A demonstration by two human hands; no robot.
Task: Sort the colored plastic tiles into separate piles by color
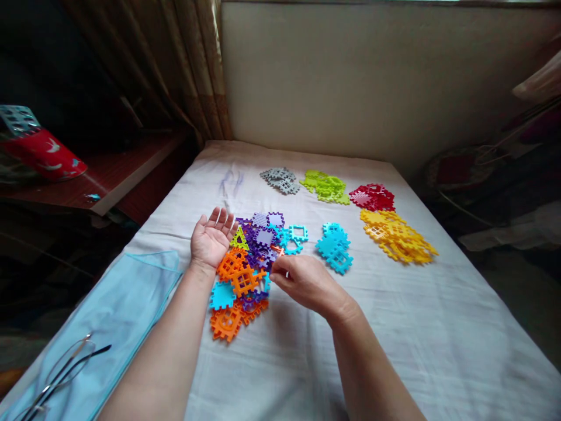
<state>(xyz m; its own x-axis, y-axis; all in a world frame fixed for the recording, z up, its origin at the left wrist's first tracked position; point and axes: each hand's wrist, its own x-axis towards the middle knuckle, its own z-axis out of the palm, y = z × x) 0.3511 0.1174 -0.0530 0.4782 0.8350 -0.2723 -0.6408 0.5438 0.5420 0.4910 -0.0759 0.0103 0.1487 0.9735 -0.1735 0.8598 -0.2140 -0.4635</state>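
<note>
My right hand [307,283] pinches an orange tile [277,250] from the mixed pile [252,266], best lifted straight up, my left hand [213,238] spread palm-up beside it.

**Clearance: open on the right, crowded centre**

Bare sheet [429,333] near-right: free pass. Mixed pile [252,260] blocks the centre, with left hand [213,238] at its left edge and right hand [307,283] at its right. Narrow gap to cyan pile [335,247]. Grey [280,180], green [326,187], red [372,197] and yellow [398,235] piles line the far side. Cloth [127,304] and glasses [61,374] fill near-left.
</note>
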